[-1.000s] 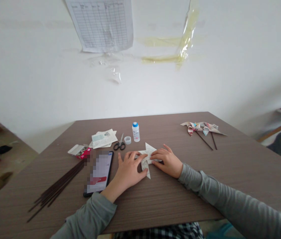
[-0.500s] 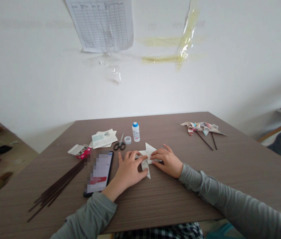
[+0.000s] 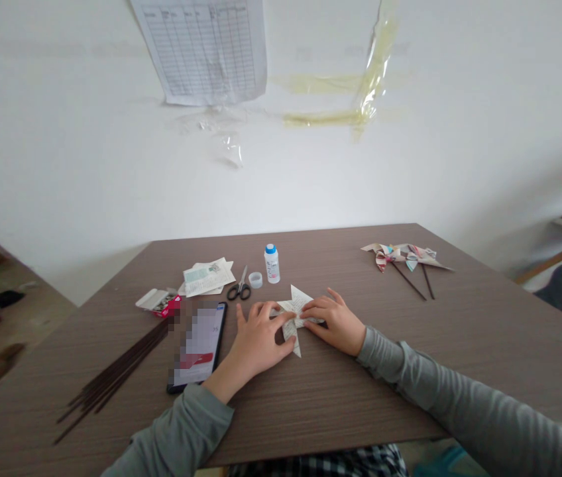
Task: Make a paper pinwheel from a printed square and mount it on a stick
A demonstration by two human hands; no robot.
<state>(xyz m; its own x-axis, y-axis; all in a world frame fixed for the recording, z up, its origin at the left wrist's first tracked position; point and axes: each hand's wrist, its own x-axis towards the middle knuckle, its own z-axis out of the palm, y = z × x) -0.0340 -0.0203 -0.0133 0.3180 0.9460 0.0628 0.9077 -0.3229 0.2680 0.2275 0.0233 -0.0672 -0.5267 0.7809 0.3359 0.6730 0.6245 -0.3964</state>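
Observation:
A paper pinwheel point(image 3: 301, 298) folded from printed paper lies on the table between my hands, its pointed blades sticking out. My left hand point(image 3: 261, 334) is on its left side, thumb and fingertips pressing the paper down near the centre. From the right, my right hand point(image 3: 337, 322) holds the paper near its centre with curled fingertips. The fingers cover part of the pinwheel's middle. Just beyond it stand a white glue bottle point(image 3: 272, 266) with a blue cap, a small clear cup point(image 3: 256, 280) and black-handled scissors point(image 3: 239, 289).
Left of my forearm lies a phone point(image 3: 199, 348), beside a bundle of thin dark sticks point(image 3: 122, 364). A small red-and-white box point(image 3: 164, 303) sits open near printed paper sheets point(image 3: 207, 276). Two finished-looking pinwheels on sticks point(image 3: 403, 256) rest at the back right, near the wall.

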